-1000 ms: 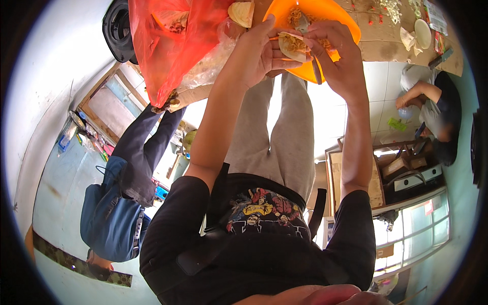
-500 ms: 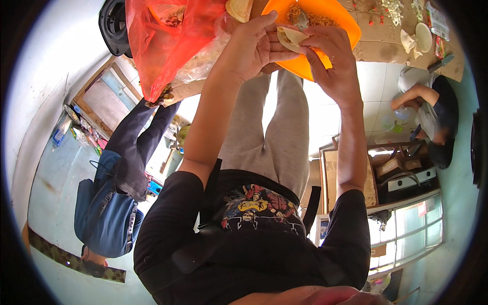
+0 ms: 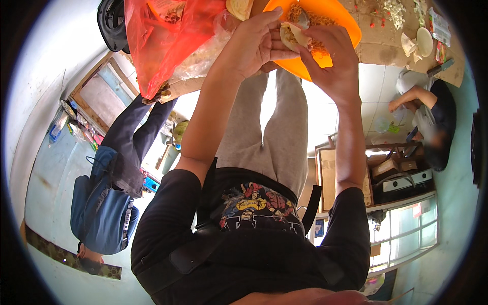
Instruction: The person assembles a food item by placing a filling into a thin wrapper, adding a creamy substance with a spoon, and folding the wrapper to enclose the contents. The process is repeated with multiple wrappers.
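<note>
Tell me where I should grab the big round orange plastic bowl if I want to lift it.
Probably the bare right rim of the orange plastic bowl, coming from the right. The left hand and right hand, holding a pale filled wrapper, cover its near edge, and a red plastic bag crowds the left.

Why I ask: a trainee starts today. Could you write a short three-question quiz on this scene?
1. True or false: the left hand and the right hand hold the pale wrapper together.
2. What colour is the bowl under the hands?
3. The red plastic bag lies on which side of the bowl: A, the person's left; B, the person's right?
Key: 1 true; 2 orange; 3 A.
</note>
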Available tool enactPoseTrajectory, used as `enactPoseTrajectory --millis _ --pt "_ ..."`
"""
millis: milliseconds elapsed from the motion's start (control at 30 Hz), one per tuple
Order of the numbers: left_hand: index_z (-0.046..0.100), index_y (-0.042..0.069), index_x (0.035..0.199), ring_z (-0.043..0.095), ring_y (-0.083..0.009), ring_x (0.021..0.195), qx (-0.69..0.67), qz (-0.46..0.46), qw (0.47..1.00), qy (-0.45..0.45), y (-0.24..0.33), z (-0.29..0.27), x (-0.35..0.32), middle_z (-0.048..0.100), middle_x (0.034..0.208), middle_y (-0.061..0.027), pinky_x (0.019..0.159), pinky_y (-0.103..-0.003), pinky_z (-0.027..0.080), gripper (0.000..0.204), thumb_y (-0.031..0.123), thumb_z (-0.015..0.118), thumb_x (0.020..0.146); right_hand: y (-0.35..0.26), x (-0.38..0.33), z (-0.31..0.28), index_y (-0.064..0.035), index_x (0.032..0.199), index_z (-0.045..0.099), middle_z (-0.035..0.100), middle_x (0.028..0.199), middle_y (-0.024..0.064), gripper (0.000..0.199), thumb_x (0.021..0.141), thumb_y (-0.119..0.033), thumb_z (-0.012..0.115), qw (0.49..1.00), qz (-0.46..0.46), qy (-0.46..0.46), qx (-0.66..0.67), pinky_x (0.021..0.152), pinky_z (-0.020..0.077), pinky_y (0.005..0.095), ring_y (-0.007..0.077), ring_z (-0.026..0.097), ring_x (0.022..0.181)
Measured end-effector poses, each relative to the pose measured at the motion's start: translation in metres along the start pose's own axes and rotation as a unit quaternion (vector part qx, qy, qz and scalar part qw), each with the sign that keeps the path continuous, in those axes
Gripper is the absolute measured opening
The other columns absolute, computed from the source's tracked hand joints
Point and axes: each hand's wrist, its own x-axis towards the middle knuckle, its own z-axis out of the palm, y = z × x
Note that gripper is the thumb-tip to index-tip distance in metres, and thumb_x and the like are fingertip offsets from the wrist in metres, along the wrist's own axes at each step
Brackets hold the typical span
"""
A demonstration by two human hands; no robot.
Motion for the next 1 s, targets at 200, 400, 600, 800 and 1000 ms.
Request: enactPoseTrajectory --millis 200,400,600,800,1000 --pt "0.041 -0.003 0.145 0.068 -0.0369 0.116 0.002 0.003 1.000 -0.004 0.001 0.004 -0.001 0.061 0.132 -0.0236 0.103 -0.047 0.056 0.055 0.036 0.046 0.107 0.004 0.002 0.002 -0.0038 0.101 0.073 0.072 0.104 0.0080 0.021 0.081 0.001 0.079 0.997 -0.064 0.039 -0.010 0.080 0.0543 0.0359 0.0259 0.066 0.094" --pt "0.042 -0.008 0.142 0.068 -0.0366 0.114 0.001 0.016 1.000 0.002 0.000 0.003 0.001 0.061 0.132 -0.0239 0.101 -0.044 0.058 0.058 0.038 0.048 0.106 0.004 -0.002 -0.008 -0.0067 0.100 0.076 0.072 0.105 0.0055 0.020 0.081 0.000 0.079 0.995 -0.082 0.024 -0.054 0.075 0.0543 0.0339 0.0248 0.065 0.093" --pt "0.047 -0.011 0.136 0.068 -0.0347 0.116 -0.019 0.014 1.000 -0.005 0.002 0.007 0.002 0.062 0.130 -0.0236 0.100 -0.043 0.059 0.054 0.035 0.048 0.107 0.008 -0.004 -0.008 -0.0093 0.101 0.077 0.071 0.103 0.0049 0.024 0.078 -0.006 0.083 0.987 -0.117 0.024 -0.107 0.074 0.0554 0.0356 0.0253 0.066 0.092" --pt "0.044 -0.009 0.138 0.068 -0.0346 0.117 -0.015 0.039 0.999 -0.007 0.001 0.006 0.001 0.063 0.129 -0.0251 0.099 -0.042 0.060 0.052 0.033 0.047 0.108 0.010 -0.007 -0.011 -0.0080 0.104 0.075 0.070 0.102 0.0053 0.032 0.074 -0.003 0.084 0.987 -0.128 0.015 -0.101 0.075 0.0560 0.0358 0.0255 0.066 0.092" --pt "0.040 -0.006 0.139 0.067 -0.0352 0.118 -0.020 0.019 1.000 -0.008 -0.001 0.006 0.001 0.062 0.130 -0.0264 0.100 -0.043 0.060 0.051 0.032 0.049 0.106 0.012 -0.007 -0.011 -0.0060 0.104 0.075 0.070 0.104 0.0052 0.033 0.073 -0.001 0.084 0.991 -0.112 0.027 -0.068 0.073 0.0552 0.0351 0.0250 0.066 0.092"
